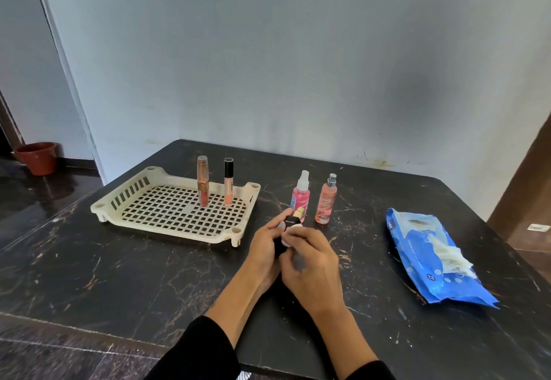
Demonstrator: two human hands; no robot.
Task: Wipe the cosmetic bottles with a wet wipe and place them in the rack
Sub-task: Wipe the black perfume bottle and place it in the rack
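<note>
Black sleeves [196,350] framed the nearest part of the view, both forearms reaching forward over a dark marble-patterned table [119,275]. The left hand [265,245] was curled around a small black bottle [286,224], and the right hand [313,263] pinched a white wet wipe [287,235] against the bottle's side. The bottle was held above the table, its long axis tilted, with the gold-coloured tip pointing up and away from the person, slightly to the right.

To the right lay a blue wipes pack [432,263], flat on the table, with a crumpled white wipe [447,253] poking out of its opening.

Just beyond the hands stood two spray bottles side by side, a pink spray bottle [300,196] nearly touching the held bottle's tip in the view, and a peach spray bottle [327,201] to its right, both upright on the table.

Farther left sat a cream plastic rack [167,221] with a grid floor and slotted walls. Inside it, toward the far edge, two slim tubes stood upright and apart: a clear-capped tube [203,183] and a black-capped tube [228,183].

A red-brown pot [37,157] rested on the floor far left, beside the pale wall [268,66].
</note>
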